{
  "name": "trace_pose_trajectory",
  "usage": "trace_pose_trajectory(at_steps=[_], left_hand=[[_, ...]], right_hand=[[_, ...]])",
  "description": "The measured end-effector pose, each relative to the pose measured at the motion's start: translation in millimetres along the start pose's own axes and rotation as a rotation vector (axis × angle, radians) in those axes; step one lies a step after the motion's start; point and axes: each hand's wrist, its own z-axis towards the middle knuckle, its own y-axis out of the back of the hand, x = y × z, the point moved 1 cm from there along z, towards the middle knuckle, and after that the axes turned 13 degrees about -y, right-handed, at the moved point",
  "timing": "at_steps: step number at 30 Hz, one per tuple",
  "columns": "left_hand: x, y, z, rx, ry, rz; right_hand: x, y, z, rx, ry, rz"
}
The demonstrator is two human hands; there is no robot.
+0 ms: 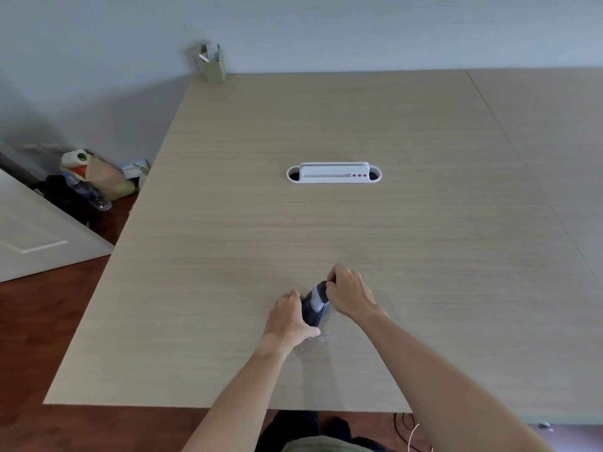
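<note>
Wood-grain table [228, 223] | left hand [288, 316] curled round dark container [316, 305], below right hand's [349, 295] pinch at top end | judged rigid, light, smooth: grip body.

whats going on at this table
A person works on a small dark object with a pale band, near the front of the wooden table. The left hand grips its lower part while the right hand pinches its far end. What it is cannot be told. A white cable port sits further back, untouched.

dark bundle with grey band [316, 305], tilted, near table's front edge
</note>
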Motion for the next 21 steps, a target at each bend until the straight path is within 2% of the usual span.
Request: trace_pose_trajectory(at_steps=[2,3,6,8,10,12,15,17,19,21], left_hand=[[0,-1,-1,-0.008,-0.02,0.014],[0,-1,-1,-0.01,-0.025,0.024],[1,-2,-2,-0.016,-0.016,0.028],[2,-2,-3,-0.015,-0.012,0.012],[2,-3,-2,-0.005,-0.017,0.009],[3,-2,-2,-0.001,-0.022,0.012],[3,-2,-1,-0.011,-0.014,-0.003],[4,-1,-2,-0.022,-0.001,-0.028],[5,-1,-2,-0.027,-0.002,-0.034],[5,0,-3,-0.026,-0.001,-0.037]], right_hand=[[-2,2,0,-0.158,-0.03,-0.061],[-3,2,1,-0.163,-0.026,-0.012],[0,0,2,0.021,0.008,0.196],[-1,-3,1,0.075,0.017,0.133],[-2,-3,1,-0.034,-0.023,0.006],[-3,-2,1,-0.118,-0.039,0.033],[-1,-5,3,0.042,0.033,0.154],[0,-9,2,0.104,0.043,0.107],[-2,-9,2,-0.034,-0.003,0.007],[-3,-6,1,-0.166,-0.036,0.025]])
